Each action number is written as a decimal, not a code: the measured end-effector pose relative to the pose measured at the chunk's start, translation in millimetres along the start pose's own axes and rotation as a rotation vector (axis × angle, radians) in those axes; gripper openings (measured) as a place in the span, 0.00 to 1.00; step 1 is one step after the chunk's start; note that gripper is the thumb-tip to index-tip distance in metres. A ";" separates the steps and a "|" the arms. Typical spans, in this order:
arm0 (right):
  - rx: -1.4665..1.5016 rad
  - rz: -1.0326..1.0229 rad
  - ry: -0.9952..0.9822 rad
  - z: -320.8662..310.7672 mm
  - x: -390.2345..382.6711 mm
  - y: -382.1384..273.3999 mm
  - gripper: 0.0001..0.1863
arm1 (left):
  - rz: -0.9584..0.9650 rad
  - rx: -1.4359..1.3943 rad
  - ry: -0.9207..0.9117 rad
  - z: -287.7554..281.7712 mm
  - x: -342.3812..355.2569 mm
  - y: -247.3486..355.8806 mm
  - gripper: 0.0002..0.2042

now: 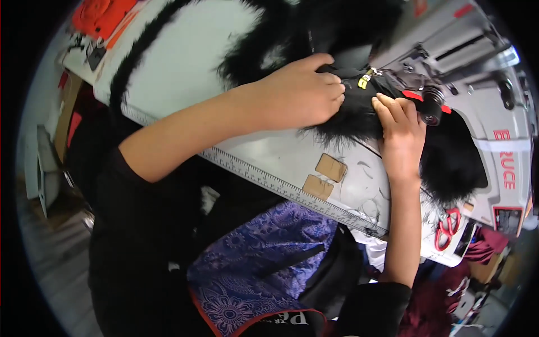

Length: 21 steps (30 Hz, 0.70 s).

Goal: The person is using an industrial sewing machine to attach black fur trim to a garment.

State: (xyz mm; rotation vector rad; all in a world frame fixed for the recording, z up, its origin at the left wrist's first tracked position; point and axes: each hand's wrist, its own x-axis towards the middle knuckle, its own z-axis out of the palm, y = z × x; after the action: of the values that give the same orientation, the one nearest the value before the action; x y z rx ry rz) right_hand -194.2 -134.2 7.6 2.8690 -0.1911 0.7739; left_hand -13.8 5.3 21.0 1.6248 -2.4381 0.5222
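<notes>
Black fabric with long furry edges point(356, 115) lies on the white sewing machine bed, under the needle area. My left hand point(309, 95) rests on its left part, fingers curled and pressed into the cloth. On the right part, my right hand point(400, 118) holds the same fabric, its fingers bent and close together; the thumb is partly hidden. Between and just beyond the hands sits a metal presser foot with a yellow piece point(365, 80) beside it. The sewing machine point(502, 106) stands at the right. More black fur point(252, 56) is heaped beyond my left hand.
A measuring scale point(264, 178) runs along the table's near edge. Two tan patches point(331, 167) mark the machine bed. Red-handled scissors point(447, 229) lie at the right. A thin furry strip point(140, 53) trails over the left side. Something orange point(101, 17) is at the far left.
</notes>
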 end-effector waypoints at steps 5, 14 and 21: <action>-0.085 0.106 -0.124 1.5 -0.6 -7.0 0.28 | 0.020 0.361 -0.275 -7.8 4.8 26.6 0.18; 0.031 0.126 -0.105 0.9 -1.5 1.7 0.31 | -0.213 0.080 -0.090 4.5 5.8 24.1 0.15; 0.173 0.075 -0.056 0.4 3.2 -6.1 0.25 | -0.162 -0.189 0.257 27.0 -2.3 13.2 0.10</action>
State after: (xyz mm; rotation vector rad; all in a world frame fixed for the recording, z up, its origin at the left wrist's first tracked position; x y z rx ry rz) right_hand -190.2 -128.6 8.1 3.0655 -0.2514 0.7584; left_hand -23.4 1.7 -7.2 1.5543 -2.0832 0.4309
